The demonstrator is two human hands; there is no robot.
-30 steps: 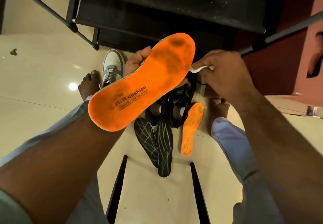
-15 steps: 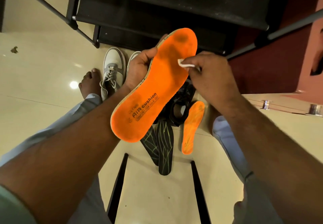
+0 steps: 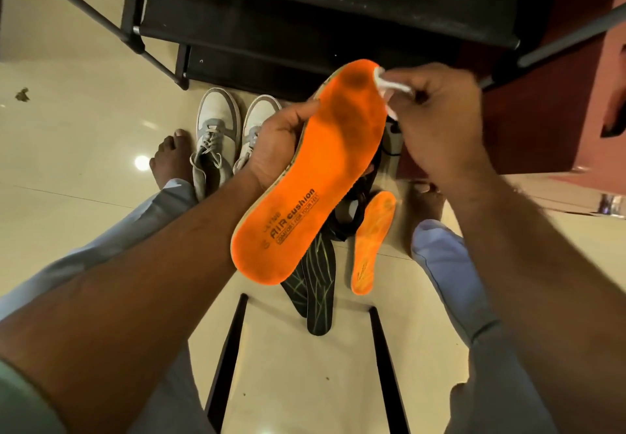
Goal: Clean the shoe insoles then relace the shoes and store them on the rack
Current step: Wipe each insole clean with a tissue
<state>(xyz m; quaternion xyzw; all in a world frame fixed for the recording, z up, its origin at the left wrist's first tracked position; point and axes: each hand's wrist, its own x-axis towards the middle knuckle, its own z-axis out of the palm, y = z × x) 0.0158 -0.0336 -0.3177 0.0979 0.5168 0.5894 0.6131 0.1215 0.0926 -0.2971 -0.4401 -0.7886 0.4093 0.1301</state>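
The left hand [image 3: 281,142] grasps the orange insole [image 3: 315,176], printed "AIR cushion"; at its 1 o'clock end the right hand [image 3: 437,122] pinches a white wipe [image 3: 389,83].

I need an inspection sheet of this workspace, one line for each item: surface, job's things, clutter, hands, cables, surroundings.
Surface: glossy cream tiled floor, with a lamp glare.
Job's things: orange insole held up, dark smudges near its toe end; second orange insole and two black insoles lie on the floor; grey-white sneakers stand laced by the rack; black shoes mostly hidden.
Clutter: small brown scrap on the floor.
Hands: left hand grips the insole's edge; right hand pinches a white wipe at the insole's toe end.
Cables: nothing seen.
Surroundings: black shoe rack ahead; reddish furniture at right; bare feet, pale trousers.
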